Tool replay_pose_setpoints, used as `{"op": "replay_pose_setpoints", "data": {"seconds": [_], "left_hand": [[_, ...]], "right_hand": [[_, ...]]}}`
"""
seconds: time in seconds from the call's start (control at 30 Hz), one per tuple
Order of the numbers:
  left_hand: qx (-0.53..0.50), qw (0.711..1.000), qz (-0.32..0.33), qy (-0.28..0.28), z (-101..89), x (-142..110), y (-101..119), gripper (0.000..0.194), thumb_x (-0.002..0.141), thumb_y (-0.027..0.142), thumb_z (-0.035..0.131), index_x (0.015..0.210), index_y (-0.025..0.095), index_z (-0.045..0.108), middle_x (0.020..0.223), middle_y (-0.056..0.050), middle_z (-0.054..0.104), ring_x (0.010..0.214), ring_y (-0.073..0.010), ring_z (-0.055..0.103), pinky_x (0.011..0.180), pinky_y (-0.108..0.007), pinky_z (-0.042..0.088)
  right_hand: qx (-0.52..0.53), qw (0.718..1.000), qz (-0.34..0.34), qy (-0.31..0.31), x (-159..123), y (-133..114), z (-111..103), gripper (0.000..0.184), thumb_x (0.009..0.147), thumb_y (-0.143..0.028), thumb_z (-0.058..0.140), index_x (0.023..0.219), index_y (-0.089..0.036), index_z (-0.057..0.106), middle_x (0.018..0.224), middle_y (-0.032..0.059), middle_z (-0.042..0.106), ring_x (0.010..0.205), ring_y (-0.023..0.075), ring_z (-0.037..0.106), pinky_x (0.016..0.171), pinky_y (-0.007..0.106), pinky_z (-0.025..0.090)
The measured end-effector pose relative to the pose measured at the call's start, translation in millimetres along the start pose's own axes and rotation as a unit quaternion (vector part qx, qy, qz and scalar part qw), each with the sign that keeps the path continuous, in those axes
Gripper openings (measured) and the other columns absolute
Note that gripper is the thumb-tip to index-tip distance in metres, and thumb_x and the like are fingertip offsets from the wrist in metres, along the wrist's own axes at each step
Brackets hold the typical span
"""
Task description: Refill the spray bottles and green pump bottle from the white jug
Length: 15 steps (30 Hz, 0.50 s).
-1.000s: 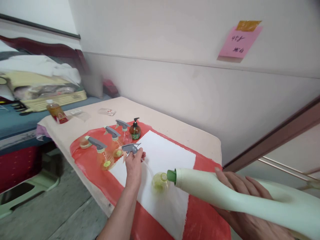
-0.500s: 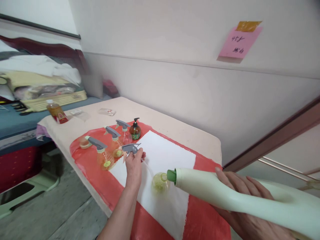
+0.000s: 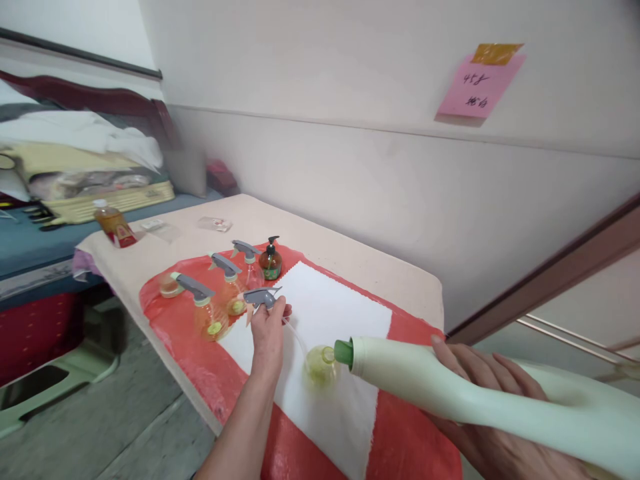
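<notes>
My left hand (image 3: 268, 333) is closed around a grey spray bottle trigger head (image 3: 261, 298), whose thin clear tube slants down to the right. In my right hand (image 3: 495, 373) is a large pale green jug (image 3: 410, 370), held tilted nearly level by its handle. The jug's green spout meets the mouth of a clear open bottle (image 3: 323, 373) holding yellow-green liquid, which stands on a white cloth (image 3: 345, 313). Whether liquid is flowing, I cannot tell. Several clear spray bottles (image 3: 210, 320) with grey heads stand left of my left hand.
A brown pump bottle (image 3: 271, 263) stands behind the spray bottles on a red sheet (image 3: 175, 340). A bottle of amber liquid (image 3: 114, 223) and plastic packets (image 3: 214, 224) are at the table's far left. The wall (image 3: 350, 173) borders the table's back.
The yellow-green liquid in the open bottle looks slightly darker. Both hands, the trigger head and the jug are nearly where they were.
</notes>
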<state>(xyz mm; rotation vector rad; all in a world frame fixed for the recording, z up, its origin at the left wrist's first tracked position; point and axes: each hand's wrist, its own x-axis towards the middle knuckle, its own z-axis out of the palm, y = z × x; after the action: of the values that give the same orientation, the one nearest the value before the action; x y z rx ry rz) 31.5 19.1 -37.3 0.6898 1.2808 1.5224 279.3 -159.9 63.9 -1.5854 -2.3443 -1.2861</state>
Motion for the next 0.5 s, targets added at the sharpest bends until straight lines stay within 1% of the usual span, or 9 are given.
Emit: {"op": "replay_pose_setpoints", "data": {"seconds": [0.1,0.2,0.33,0.43,0.5], "left_hand": [[-0.001,1.0,-0.003,-0.002,0.4,0.5,0.0,0.029,0.069,0.042,0.068,0.075,0.014,0.064,0.067,-0.004,0.068,0.064,-0.0173,0.065,0.067,-0.033,0.049],[-0.001,1.0,-0.004,-0.002,0.8,0.9,0.0,0.029,0.069,0.042,0.068,0.075,0.014,0.064,0.067,-0.004,0.068,0.064,-0.0171,0.064,0.067,-0.033,0.049],[-0.003,1.0,-0.003,-0.004,0.4,1.3,-1.1,0.029,0.069,0.043,0.068,0.076,0.014,0.064,0.068,-0.004,0.069,0.065,-0.0175,0.065,0.067,-0.033,0.049],[-0.002,1.0,0.0,-0.004,-0.1,1.7,-1.9,0.029,0.069,0.043,0.069,0.075,0.015,0.064,0.068,-0.004,0.069,0.065,-0.0174,0.065,0.067,-0.033,0.049],[-0.002,1.0,0.001,-0.004,-0.4,1.9,-2.0,0.029,0.069,0.043,0.069,0.075,0.015,0.064,0.068,-0.004,0.069,0.064,-0.0172,0.065,0.067,-0.033,0.049]], "right_hand": [[-0.005,1.0,0.005,0.002,-0.2,0.3,-1.2,0.043,0.078,-0.009,0.048,0.121,-0.01,0.055,0.105,0.0188,0.066,0.093,0.0378,0.061,0.084,0.055,0.049],[-0.006,1.0,0.001,0.001,-0.3,0.8,-1.7,0.042,0.078,-0.009,0.049,0.12,-0.01,0.055,0.106,0.0194,0.066,0.095,0.0388,0.061,0.085,0.056,0.049],[-0.002,1.0,0.003,0.006,-0.6,0.9,0.9,0.043,0.08,-0.014,0.05,0.123,-0.009,0.053,0.106,0.0194,0.066,0.094,0.0375,0.061,0.085,0.055,0.05],[-0.005,1.0,0.005,0.007,-1.9,0.6,2.1,0.044,0.082,-0.017,0.05,0.125,-0.01,0.051,0.109,0.0199,0.065,0.096,0.038,0.061,0.086,0.055,0.049],[-0.011,1.0,0.004,-0.004,-3.3,0.2,1.3,0.045,0.081,-0.016,0.051,0.126,-0.011,0.05,0.112,0.02,0.064,0.098,0.0386,0.061,0.088,0.055,0.048]]}}
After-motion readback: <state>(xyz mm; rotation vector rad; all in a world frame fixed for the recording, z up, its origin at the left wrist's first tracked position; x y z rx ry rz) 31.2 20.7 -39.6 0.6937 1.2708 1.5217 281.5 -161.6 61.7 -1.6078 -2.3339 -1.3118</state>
